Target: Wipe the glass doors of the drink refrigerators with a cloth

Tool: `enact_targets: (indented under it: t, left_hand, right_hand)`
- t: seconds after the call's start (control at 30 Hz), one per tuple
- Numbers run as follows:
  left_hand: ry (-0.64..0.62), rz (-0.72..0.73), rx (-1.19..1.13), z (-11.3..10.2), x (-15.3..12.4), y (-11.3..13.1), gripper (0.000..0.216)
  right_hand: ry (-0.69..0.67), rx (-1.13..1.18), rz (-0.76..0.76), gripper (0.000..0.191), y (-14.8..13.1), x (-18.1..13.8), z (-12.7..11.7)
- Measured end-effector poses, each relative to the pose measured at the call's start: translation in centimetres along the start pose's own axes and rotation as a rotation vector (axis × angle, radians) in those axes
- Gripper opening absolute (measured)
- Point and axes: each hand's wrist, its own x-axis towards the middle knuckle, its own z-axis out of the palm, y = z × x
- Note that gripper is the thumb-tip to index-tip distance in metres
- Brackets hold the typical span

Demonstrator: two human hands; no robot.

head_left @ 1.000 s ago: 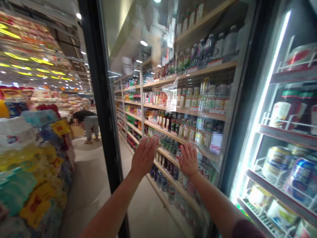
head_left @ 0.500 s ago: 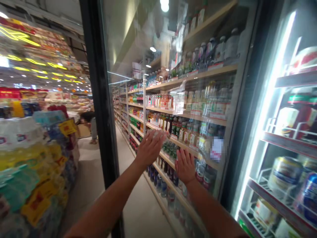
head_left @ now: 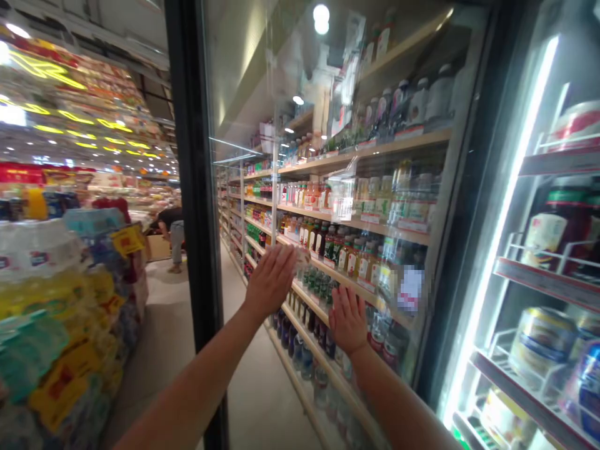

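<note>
My left hand [head_left: 270, 280] lies flat with fingers stretched out against the glass of an open cooler door [head_left: 328, 112], at mid height. My right hand [head_left: 347, 322] presses flat on the same pane, a little lower and to the right, fingers apart. Neither hand holds anything. Through the glass I see long wooden shelves [head_left: 375, 147] lined with bottles. The door's black frame [head_left: 190, 187] runs upright just left of my left arm.
The lit cooler interior [head_left: 544, 281] at right has wire racks with cans and bottles. Stacked packs of bottled water with yellow tags [head_left: 60, 300] stand at left. A person [head_left: 171, 228] bends over far down the aisle. The floor runs between the stacks and the shelves.
Both hands stay flat on the glass. The right hand has slid slightly lower and left, and the door and view have shifted a little to the right.
</note>
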Motion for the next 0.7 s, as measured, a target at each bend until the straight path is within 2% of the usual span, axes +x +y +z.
enact_targets:
  t: [0.1, 0.17, 0.2, 0.27, 0.37, 0.4, 0.43, 0.5, 0.57, 0.63, 0.7]
  left_hand:
    - [0.105, -0.217, 0.057, -1.7, 4.9, -3.9, 0.055]
    - [0.159, -0.303, 0.086, -2.2, 6.7, -5.3, 0.058]
    - [0.168, -0.315, 0.095, -2.0, 6.3, -5.2, 0.059]
    - [0.146, -0.273, 0.097, -1.1, 3.1, -3.4, 0.058]
    - [0.036, -0.066, 0.057, 0.6, -3.8, -0.2, 0.043]
    - [-0.026, 0.049, 0.058, 0.8, -5.2, 0.1, 0.043]
    - [-0.058, 0.092, 0.079, 0.7, -5.8, -0.2, 0.046]
    - [-0.043, 0.036, 0.121, -0.2, -4.3, -2.0, 0.054]
    - [0.047, -0.155, 0.141, -1.4, -1.0, -4.5, 0.059]
    - [0.115, -0.282, 0.127, -2.2, 1.3, -5.9, 0.061]
    - [0.122, -0.308, 0.124, -2.1, 0.1, -5.2, 0.063]
  right_hand:
    - [-0.025, -0.005, 0.005, 0.071, 0.0, 0.0, 0.1]
    - [-0.034, -0.005, 0.006, 0.071, 0.0, 0.1, 0.1]
    - [-0.031, -0.004, 0.007, 0.071, 0.0, 0.1, 0.1]
    - [-0.02, 0.0, 0.007, 0.07, 0.0, 0.1, 0.1]
    - [-0.011, 0.007, 0.0, 0.069, 0.0, 0.2, 0.2]
    - [-0.013, 0.007, -0.001, 0.068, 0.0, 0.2, 0.2]
    - [-0.016, 0.006, 0.0, 0.067, 0.0, 0.2, 0.3]
    - [-0.02, 0.001, 0.004, 0.064, 0.0, 0.2, 0.3]
    - [-0.02, -0.005, 0.008, 0.062, 0.0, 0.1, 0.3]
    - [-0.02, -0.004, 0.005, 0.061, -0.1, 0.0, 0.2]
    - [-0.026, 0.0, 0.003, 0.061, 0.0, -0.1, 0.1]
